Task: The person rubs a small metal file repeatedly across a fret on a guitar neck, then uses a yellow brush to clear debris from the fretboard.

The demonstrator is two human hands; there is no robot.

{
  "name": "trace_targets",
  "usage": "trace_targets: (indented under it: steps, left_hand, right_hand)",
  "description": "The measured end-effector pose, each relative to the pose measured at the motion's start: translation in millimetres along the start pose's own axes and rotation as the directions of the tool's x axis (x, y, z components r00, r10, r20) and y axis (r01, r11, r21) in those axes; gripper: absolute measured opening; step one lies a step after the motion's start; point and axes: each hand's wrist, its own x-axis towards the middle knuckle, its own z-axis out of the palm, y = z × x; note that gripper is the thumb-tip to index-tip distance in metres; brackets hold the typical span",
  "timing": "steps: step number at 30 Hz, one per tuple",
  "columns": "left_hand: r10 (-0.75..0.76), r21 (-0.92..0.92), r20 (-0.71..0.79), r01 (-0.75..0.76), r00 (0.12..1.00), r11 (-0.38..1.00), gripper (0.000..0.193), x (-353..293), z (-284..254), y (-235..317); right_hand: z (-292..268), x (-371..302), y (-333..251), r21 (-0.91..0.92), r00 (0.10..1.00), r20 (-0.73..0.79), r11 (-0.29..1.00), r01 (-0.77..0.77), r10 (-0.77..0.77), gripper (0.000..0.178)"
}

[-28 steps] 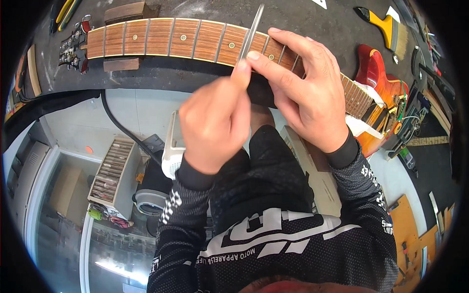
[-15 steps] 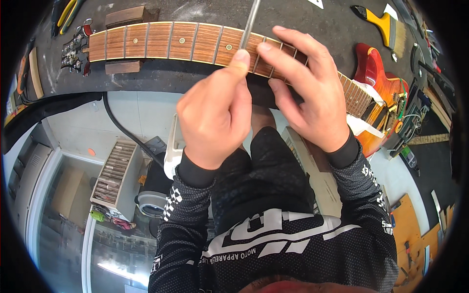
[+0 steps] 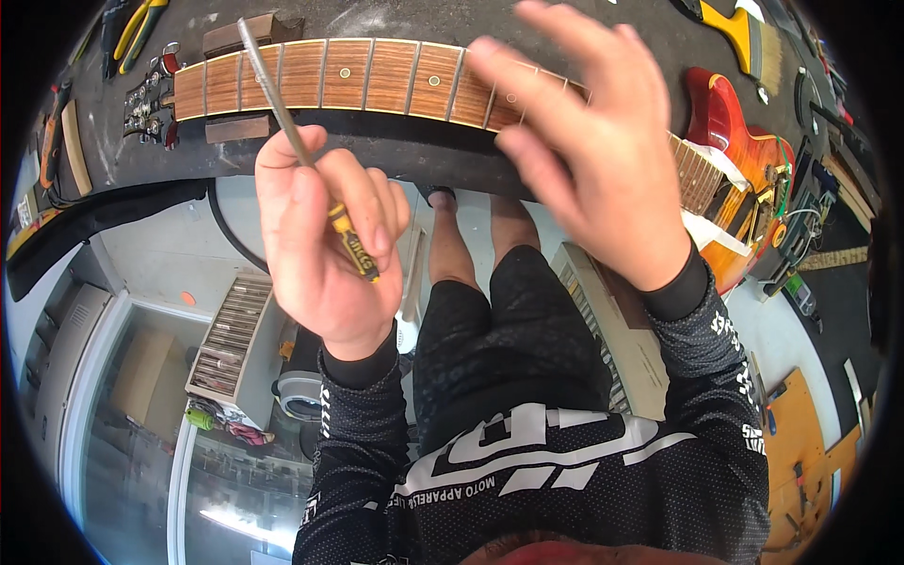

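An electric guitar lies across the bench, its headstock point(image 3: 151, 102) at the left and its red-orange sunburst body point(image 3: 720, 108) at the right. The brown fretboard point(image 3: 394, 77) has round dot inlays and bare metal frets, with no strings over it. My left hand point(image 3: 301, 250) is turned palm up below the neck, fingers closed around a slim metal file point(image 3: 273, 92) with a yellow-and-black handle. The file points up and left, its tip over the fretboard in the picture. My right hand point(image 3: 603, 155), slightly blurred, spreads its fingers over the upper frets; whether they touch cannot be made out.
Wooden blocks point(image 3: 237, 128) sit on both sides of the neck near the headstock. Yellow-handled pliers point(image 3: 137, 33) lie at the far left, a yellow brush point(image 3: 739, 38) at the far right. A slotted box point(image 3: 231, 334) stands below the bench edge.
My left hand has moved left and toward me, off the fretboard, turning palm up with the file. My right hand has lifted its fingers and spread them.
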Motion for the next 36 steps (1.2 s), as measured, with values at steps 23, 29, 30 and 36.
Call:
trace_targets:
  steps: [23,29,30,36]
  left_hand:
    - [0.181,0.89,0.384,-0.415,0.905,0.189,0.039,-52.6,-10.6,-26.1]
    - [0.153,0.862,0.448,-0.471,0.881,0.187,0.032,-51.7,-15.9,-27.2]
    - [0.167,0.865,0.436,-0.463,0.884,0.192,0.036,-38.8,-5.8,-29.2]
    - [0.2,0.858,0.398,-0.44,0.895,0.263,0.042,-44.6,-3.8,-34.0]
  right_hand:
    - [15.3,-29.0,-1.3,0.075,0.998,-0.057,0.997,-0.025,0.029,0.065]
    - [14.8,-29.3,-0.5,0.082,0.998,-0.055,0.996,-0.022,0.026,0.066]
    - [15.7,-29.1,0.0,0.084,0.998,-0.053,0.996,-0.021,0.026,0.066]
    - [17.7,-30.5,2.6,0.096,0.997,-0.079,0.995,-0.016,0.024,0.067]
